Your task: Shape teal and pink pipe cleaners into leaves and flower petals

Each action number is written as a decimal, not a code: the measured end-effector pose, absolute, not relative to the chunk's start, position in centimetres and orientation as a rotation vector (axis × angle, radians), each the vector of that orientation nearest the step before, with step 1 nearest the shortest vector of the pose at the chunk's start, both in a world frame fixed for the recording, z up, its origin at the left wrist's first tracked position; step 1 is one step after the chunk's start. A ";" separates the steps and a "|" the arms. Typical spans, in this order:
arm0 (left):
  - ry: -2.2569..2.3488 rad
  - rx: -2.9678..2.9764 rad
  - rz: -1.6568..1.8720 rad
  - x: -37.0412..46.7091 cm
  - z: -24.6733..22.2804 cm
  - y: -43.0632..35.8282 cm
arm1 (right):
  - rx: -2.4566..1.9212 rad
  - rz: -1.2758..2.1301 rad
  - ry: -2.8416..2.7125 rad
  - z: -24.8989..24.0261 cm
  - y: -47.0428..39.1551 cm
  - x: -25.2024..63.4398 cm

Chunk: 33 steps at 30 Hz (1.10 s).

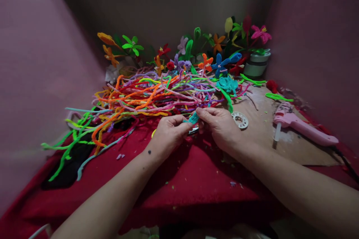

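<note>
Between my two hands is a short turquoise pipe cleaner piece [193,118], folded or bent into a small shape. My left hand [171,132] pinches its left end with thumb and forefinger. The fingertips of my right hand [217,125] close on its other end. Just beyond my hands lies a big heap of loose pipe cleaners [151,95] in orange, pink, green, purple and other colours. A turquoise pipe cleaner flower [227,85] rests at the heap's right side. Something shiny shows partly under my fingers; I cannot make out what it is.
A pink glue gun [305,125] lies on a cardboard sheet [297,153] at the right, near a white round disc with holes [240,120]. Finished flowers stand along the back, some in a white pot [256,63]. A dark flat object [67,168] lies left on the red cloth [112,190].
</note>
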<state>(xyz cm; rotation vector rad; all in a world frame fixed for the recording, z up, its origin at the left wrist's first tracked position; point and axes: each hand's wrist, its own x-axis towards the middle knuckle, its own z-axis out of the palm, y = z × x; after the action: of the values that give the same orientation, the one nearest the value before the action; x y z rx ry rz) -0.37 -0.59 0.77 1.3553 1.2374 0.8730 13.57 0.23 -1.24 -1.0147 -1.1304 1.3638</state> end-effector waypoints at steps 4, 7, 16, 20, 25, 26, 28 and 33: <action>1.234 1.328 0.876 -0.4 0.6 -0.7 | -0.965 1.431 -1.165 -1.5 0.2 13.5; 1.289 1.441 0.860 -0.5 0.3 -0.6 | -1.022 1.382 -1.211 -1.5 -0.1 13.5; 1.310 1.535 0.846 -0.5 0.0 -0.6 | -1.037 1.269 -1.253 -0.6 -0.5 13.4; 1.297 1.476 0.835 -0.6 0.2 -0.5 | -1.050 1.040 -1.341 -0.3 -0.6 13.4; 1.240 1.411 0.891 -0.5 0.2 -0.7 | -0.983 1.142 -1.307 -0.7 -0.5 13.3; 1.203 1.382 0.906 -0.5 0.2 -0.7 | -0.947 1.250 -1.250 -0.9 -0.4 13.2; 1.143 1.330 0.894 -0.5 0.3 -0.6 | -0.879 1.437 -1.165 -1.2 -0.2 13.2; 1.138 1.318 0.821 -0.9 0.3 -0.3 | -0.887 1.495 -1.093 -1.7 0.3 13.4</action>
<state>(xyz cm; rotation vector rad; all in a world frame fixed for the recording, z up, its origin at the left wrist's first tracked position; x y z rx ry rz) -0.90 -0.28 0.26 1.3183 1.1376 0.8211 13.38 0.26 -1.68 -0.8871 -1.0933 1.4949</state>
